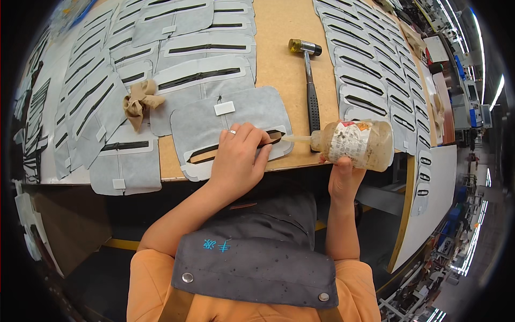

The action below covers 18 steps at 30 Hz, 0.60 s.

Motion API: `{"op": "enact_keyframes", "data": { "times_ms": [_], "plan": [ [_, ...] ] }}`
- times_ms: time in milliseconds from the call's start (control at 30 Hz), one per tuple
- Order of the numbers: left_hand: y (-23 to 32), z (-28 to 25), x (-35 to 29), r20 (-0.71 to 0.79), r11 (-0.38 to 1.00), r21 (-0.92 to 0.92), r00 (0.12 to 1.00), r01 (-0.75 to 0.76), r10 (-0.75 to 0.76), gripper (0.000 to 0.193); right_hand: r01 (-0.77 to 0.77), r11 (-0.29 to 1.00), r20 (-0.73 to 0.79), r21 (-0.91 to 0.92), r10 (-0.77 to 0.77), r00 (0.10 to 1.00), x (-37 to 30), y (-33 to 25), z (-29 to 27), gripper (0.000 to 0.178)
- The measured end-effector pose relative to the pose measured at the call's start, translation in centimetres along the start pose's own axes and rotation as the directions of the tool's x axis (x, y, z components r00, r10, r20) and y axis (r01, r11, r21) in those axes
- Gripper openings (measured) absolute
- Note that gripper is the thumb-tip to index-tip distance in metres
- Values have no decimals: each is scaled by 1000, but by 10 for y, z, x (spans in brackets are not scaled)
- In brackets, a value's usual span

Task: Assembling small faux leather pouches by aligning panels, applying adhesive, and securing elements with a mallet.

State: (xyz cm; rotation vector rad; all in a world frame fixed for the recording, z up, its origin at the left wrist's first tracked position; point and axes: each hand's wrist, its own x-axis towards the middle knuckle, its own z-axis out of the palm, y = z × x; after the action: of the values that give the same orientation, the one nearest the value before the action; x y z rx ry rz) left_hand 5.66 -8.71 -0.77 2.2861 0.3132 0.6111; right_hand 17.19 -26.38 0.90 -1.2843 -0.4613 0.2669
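Note:
A grey panel (236, 110) with a long slot edged in black lies at the table's front edge; bare table shows through the slot. On it rests my left hand (238, 155), its thumb and bent fingers closed on the slot's black edge near the right end. My right hand (343, 180) grips a stained, translucent glue bottle (378, 145), tipped on its side. The bottle's thin nozzle (296, 138) points left, its tip at the slot's right end, close to my left fingertips. A small white tab (225, 108) sits above the slot.
A hammer (311, 91) with a yellow-and-black head lies beyond the bottle. A crumpled tan cloth (140, 104) sits on panels to the left. Overlapping rows of similar panels (206, 48) cover the left side; more slotted pieces (354, 72) line the right.

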Motion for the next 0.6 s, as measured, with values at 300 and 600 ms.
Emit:
{"op": "enact_keyframes", "data": {
  "times_ms": [300,600],
  "plan": [
    [1,-1,0,6,1000,-1,1000,11,-11,9,314,907,90,-281,-300,950,-7,13,0,105],
    [0,-2,1,12,998,-47,999,35,-34,8,416,809,187,-415,-371,909,-10,14,-8,106]
  ]
}}
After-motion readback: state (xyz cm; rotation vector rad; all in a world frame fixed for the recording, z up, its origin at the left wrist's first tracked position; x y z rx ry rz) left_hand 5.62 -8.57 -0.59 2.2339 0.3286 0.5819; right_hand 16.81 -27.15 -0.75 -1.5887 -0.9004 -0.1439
